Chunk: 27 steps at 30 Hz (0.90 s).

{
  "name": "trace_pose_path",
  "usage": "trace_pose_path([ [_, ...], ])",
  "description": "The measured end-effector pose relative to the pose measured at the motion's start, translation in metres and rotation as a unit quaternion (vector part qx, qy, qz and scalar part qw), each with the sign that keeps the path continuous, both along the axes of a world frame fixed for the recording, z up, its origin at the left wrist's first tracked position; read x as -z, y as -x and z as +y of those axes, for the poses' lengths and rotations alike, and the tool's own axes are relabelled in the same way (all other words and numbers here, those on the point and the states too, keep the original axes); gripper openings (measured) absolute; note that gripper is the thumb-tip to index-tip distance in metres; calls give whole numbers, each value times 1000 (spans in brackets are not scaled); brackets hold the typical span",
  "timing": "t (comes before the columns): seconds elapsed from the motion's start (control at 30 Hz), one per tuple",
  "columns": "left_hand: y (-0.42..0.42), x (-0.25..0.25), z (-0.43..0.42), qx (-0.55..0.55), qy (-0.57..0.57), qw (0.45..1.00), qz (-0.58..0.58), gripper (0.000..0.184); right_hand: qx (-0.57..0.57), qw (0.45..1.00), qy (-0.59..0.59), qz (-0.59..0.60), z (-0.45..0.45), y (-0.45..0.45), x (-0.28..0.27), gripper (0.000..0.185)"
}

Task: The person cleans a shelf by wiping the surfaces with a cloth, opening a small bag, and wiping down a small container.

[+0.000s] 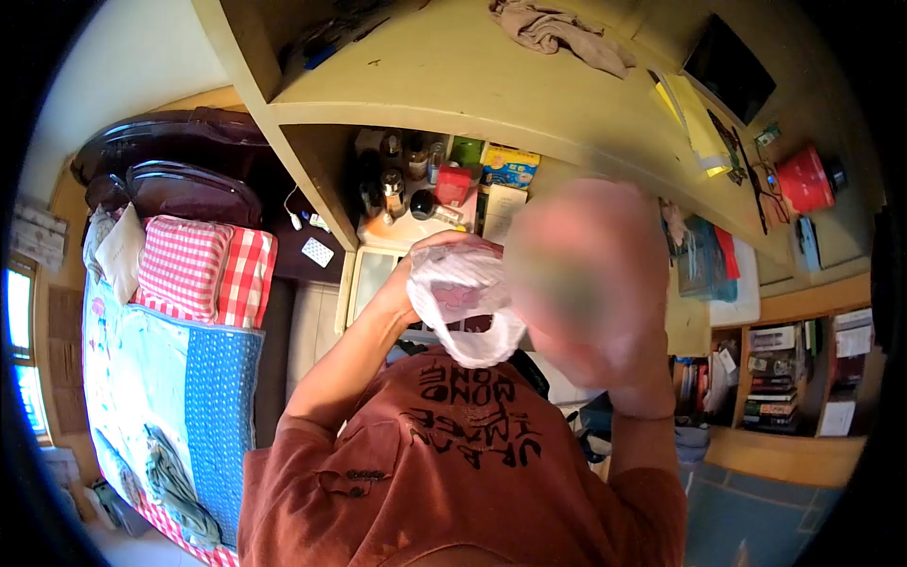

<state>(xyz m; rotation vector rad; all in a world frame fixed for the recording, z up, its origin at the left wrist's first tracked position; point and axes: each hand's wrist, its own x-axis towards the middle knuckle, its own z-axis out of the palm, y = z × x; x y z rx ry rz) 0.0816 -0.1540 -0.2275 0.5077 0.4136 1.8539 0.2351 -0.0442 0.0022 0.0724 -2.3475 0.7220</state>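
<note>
My left hand (406,290) is closed on a white, finely striped bag (480,352) that looks like thin plastic. A loop of it hangs down in front of my chest, and its opening shows a pinkish inside. Some of my left fingers are hidden behind it. My right hand (590,283) is raised close to the camera, beside the bag's right edge. It is badly blurred, so its fingers cannot be made out, nor whether it touches the bag.
Bottles and small boxes stand in an open cabinet compartment (453,203) beyond my hands. Above it runs a yellowish shelf (453,80) with a crumpled cloth (557,36). A bed (222,406) is at left, bookshelves (784,378) at right.
</note>
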Motion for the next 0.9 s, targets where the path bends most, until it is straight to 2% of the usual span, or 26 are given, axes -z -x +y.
trace_pose_path([
  [0.03,2,2,-2,29,30,998,-40,30,-21,999,-31,28,4,-5,0,38],
  [0.07,5,3,-4,54,61,993,-83,30,-49,994,-98,-20,8,-15,2,40],
  [0.13,5,-9,-6,25,86,996,-22,30,-70,984,-147,-71,-1,-17,-1,38],
  [0.17,5,-6,-5,19,62,997,-34,30,-82,977,-171,-95,-5,-18,-3,37],
  [0.2,5,-9,-5,14,37,998,-45,31,-71,966,-242,-65,-4,-11,6,31],
  [0.3,-2,-31,-15,9,80,995,-64,31,-37,951,-289,-103,-10,0,6,17],
  [0.33,0,-17,-13,3,47,998,-46,32,-11,950,-290,-111,-7,8,12,15],
  [0.37,3,-10,-14,7,69,997,-36,44,15,949,-291,-118,-4,14,15,14],
  [0.43,-1,-16,-23,0,41,999,-14,73,1,952,-271,-142,1,20,14,13],
  [0.47,-1,-18,-22,-2,41,999,-14,73,-13,950,-277,-145,6,25,18,13],
  [0.5,-3,-19,-18,37,-81,993,-71,89,-26,947,-283,-148,9,28,21,14],
  [0.57,-6,-21,-13,73,-203,968,-127,105,-36,955,-257,-140,9,33,26,14],
  [0.6,-9,-22,-13,60,-163,967,-187,112,-49,953,-259,-149,9,35,28,14],
  [0.67,-13,-23,-13,4,-84,968,-238,110,-73,954,-255,-139,10,41,35,15],
  [0.7,-12,-22,-11,1,-84,967,-240,110,-77,954,-254,-140,9,44,38,15],
  [0.77,-5,-20,-5,-35,-66,934,-350,98,-87,953,-250,-149,9,48,40,16],
  [0.8,-2,-33,-8,-78,23,948,-309,83,-91,952,-250,-150,8,50,40,16],
  [0.9,11,-35,-5,-125,67,945,-294,75,-110,948,-256,-155,6,56,35,16],
])
